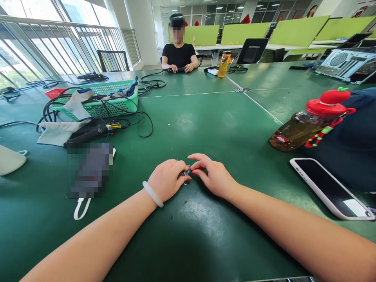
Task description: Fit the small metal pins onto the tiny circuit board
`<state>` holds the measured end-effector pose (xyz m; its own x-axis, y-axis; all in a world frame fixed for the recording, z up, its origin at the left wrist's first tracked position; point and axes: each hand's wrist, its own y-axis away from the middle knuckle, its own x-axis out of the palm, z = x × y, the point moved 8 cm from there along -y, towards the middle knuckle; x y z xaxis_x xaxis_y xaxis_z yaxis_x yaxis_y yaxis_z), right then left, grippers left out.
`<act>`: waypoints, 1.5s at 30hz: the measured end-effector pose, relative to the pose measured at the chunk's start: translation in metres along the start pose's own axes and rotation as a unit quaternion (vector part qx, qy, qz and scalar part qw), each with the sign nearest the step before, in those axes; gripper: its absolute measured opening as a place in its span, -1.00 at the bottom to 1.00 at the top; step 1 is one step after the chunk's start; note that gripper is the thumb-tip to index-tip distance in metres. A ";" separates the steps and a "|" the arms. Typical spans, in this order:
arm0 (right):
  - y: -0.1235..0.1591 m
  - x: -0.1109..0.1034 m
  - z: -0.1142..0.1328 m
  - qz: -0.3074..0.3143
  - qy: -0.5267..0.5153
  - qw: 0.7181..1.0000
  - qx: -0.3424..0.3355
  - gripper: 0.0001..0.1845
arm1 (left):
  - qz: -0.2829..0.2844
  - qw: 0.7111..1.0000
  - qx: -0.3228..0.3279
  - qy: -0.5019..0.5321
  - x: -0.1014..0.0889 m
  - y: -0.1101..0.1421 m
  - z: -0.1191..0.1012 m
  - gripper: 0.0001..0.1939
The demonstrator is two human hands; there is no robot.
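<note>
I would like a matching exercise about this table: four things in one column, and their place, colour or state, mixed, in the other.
Things:
1. left hand
2. basket
3. nearer bottle
4. phone in pale case

Descriptions:
A. light green
B. lies flat at the right
C. pinches a small part
D. has a red lid

Right pairs: 1-C; 2-A; 3-D; 4-B

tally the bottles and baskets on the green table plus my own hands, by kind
Bottles: 2 (orange bottle, red-lidded bottle)
Baskets: 1 (green basket)
Your hands: 2 (left hand, right hand)
Total: 5
</note>
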<state>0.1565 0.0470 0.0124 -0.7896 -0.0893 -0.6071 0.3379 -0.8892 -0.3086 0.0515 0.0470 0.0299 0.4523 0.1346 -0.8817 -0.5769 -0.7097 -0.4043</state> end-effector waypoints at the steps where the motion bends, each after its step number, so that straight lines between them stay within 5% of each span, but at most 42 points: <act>1: 0.000 0.000 0.000 0.000 0.000 1.000 -0.002 -0.58 | -0.002 1.000 0.002 0.000 0.000 0.000 0.000 -0.85; 7: 0.001 0.000 0.000 0.003 0.002 1.000 -0.006 -0.56 | 0.017 0.999 0.008 0.033 0.002 0.000 -0.003 -0.88; 11: 0.001 -0.001 0.004 -0.002 0.027 0.999 -0.027 -0.59 | 0.028 0.980 -0.093 0.174 0.005 -0.001 0.011 -0.80; 13: 0.002 -0.004 0.008 -0.015 0.045 0.998 -0.048 -0.62 | 0.045 0.938 -0.161 0.303 0.014 0.000 0.020 -0.73; 18: 0.003 -0.013 0.015 -0.056 0.077 0.993 -0.073 -0.72 | 0.048 0.783 -0.255 0.565 0.034 0.002 0.033 -0.69; 23: 0.000 0.000 0.008 0.006 0.130 0.990 -0.061 -0.81 | -0.044 0.723 -0.329 0.606 0.031 0.004 0.054 -0.69; 26: -0.003 0.015 0.008 0.056 0.166 0.981 -0.077 -0.83 | -0.060 0.718 -0.361 0.592 0.031 0.005 0.061 -0.68; 35: -0.016 0.029 0.005 0.055 0.211 0.975 -0.037 -0.86 | -0.040 0.747 -0.336 0.572 0.037 0.002 0.060 -0.66; 45: -0.012 -0.012 0.007 -0.081 0.073 0.993 -0.037 -0.86 | 0.014 0.820 -0.293 0.492 0.037 0.002 0.051 -0.67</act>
<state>0.1588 0.0558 0.0282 -0.7552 0.1229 -0.6439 0.2536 -0.8510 -0.4599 0.0327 0.0859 -0.0155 0.9401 -0.3062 -0.1496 -0.3017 -0.9520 0.0524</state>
